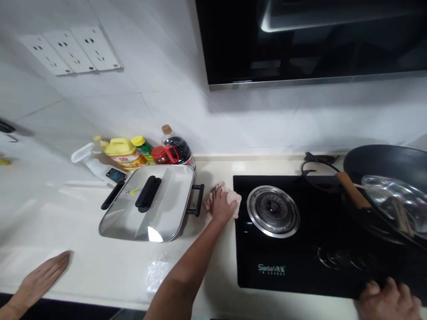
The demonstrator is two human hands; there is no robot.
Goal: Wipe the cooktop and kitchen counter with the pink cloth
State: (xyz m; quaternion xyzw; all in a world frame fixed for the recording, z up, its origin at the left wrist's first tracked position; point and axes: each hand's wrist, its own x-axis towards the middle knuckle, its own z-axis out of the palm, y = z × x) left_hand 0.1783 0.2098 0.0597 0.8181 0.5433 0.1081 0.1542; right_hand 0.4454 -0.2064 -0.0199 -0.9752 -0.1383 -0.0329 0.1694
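My left hand point(223, 208) is pressed down on a crumpled pale pink cloth point(236, 198), its fingers closed over it. The cloth lies on the white counter between an electric pan point(160, 206) and the black gas cooktop point(243, 262). The pan's glass lid with a black handle is on, and its side handle is just left of the cloth. At the bottom right, my right hand point(390, 300) rests at the cooktop's front edge, fingers apart and holding nothing; the frame's border cuts it off.
Another person's hand point(46, 275) lies flat on the counter at left. Behind the pan stand a yellow jug point(123, 151), a dark sauce bottle point(178, 146) and a red-lidded jar point(160, 154). A wok point(376, 162) sits on the right burner. A range hood point(300, 53) overhangs.
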